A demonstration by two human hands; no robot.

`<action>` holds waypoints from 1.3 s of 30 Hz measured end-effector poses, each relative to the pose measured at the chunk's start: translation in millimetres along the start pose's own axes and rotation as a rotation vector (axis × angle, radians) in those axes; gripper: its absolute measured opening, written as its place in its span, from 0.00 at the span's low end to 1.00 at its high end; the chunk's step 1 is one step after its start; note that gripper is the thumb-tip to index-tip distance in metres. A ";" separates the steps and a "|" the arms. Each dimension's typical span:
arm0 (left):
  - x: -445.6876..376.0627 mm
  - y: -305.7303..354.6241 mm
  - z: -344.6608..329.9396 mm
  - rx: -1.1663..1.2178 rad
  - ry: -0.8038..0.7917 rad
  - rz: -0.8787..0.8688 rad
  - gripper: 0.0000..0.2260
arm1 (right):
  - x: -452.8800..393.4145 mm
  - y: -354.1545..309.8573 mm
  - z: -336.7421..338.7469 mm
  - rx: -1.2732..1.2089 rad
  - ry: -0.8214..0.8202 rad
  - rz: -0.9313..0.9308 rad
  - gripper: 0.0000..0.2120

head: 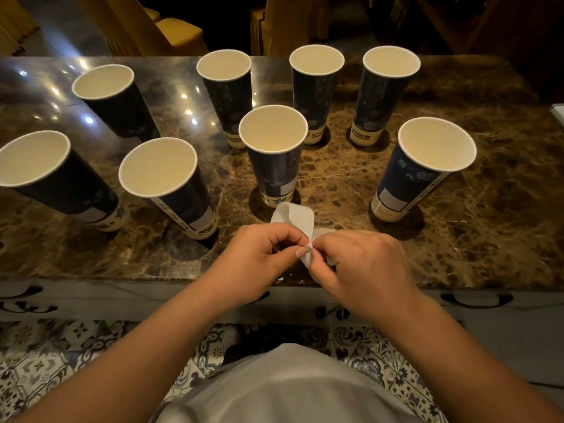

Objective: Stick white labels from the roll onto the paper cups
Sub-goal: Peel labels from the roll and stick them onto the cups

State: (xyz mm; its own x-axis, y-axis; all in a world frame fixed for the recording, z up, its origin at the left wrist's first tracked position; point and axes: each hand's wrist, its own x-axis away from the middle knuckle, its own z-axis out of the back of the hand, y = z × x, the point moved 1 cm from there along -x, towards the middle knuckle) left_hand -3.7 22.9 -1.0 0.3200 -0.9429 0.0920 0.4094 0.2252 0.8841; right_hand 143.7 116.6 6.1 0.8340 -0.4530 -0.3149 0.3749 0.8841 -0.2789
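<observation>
on a dark marble counter (335, 178) ringed with paper cups (273, 154), both hands' fingers (300, 239) pinched a label strip (294, 216), peeling one free, apparently for an unlabelled cup next.

Eight paper cups (273, 154) stand upright on the table (488, 239) beyond the left hand (259, 261) and right hand (363, 270), four nearer, four behind, with the label strip (294, 218) between both hands

We see dim warm light, glare spots on the far-left polished brown marble tabletop (45, 96), and wide-angle bending at the edges.
</observation>
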 end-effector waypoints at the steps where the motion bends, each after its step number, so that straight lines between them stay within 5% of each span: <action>1: 0.0 0.4 -0.4 0.003 0.007 0.004 0.06 | 0.5 0.6 -0.8 0.013 0.004 0.001 0.12; 15: 4.3 13.3 -7.3 -0.100 0.181 0.085 0.08 | 8.0 28.7 25.8 -0.619 0.357 -0.585 0.09; 17: 6.2 19.1 -6.7 -0.163 0.225 0.043 0.14 | 9.6 28.5 36.8 -0.572 0.433 -0.545 0.08; 20: 12.9 38.9 -3.5 -0.237 0.299 -0.079 0.12 | 11.1 21.2 52.3 -0.165 0.517 -0.187 0.05; 22: 15.3 53.1 -2.3 -0.008 0.217 -0.004 0.04 | 12.9 14.8 52.3 0.080 0.535 0.028 0.07; 25: 15.7 68.3 -3.5 0.464 0.013 0.237 0.14 | 14.3 3.9 45.5 0.155 0.559 0.190 0.08; 27: 15.2 73.9 -4.2 0.570 -0.009 0.288 0.15 | 14.9 -3.6 41.3 0.133 0.579 0.239 0.07; 33: 18.7 66.2 -0.1 0.404 0.054 0.250 0.09 | 22.4 -6.3 38.4 -0.049 0.482 0.264 0.08; 39: 29.6 88.1 24.7 -0.018 -0.065 -0.079 0.07 | 16.1 -10.3 62.0 -0.649 0.307 -0.217 0.18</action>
State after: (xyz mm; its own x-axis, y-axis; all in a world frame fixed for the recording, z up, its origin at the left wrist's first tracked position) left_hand 20.7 8.8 90.9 0.2302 -0.9717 0.0527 0.4469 0.1537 0.8813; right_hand 178.4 107.3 60.1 0.5828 -0.7048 -0.4045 0.1245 0.5693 -0.8126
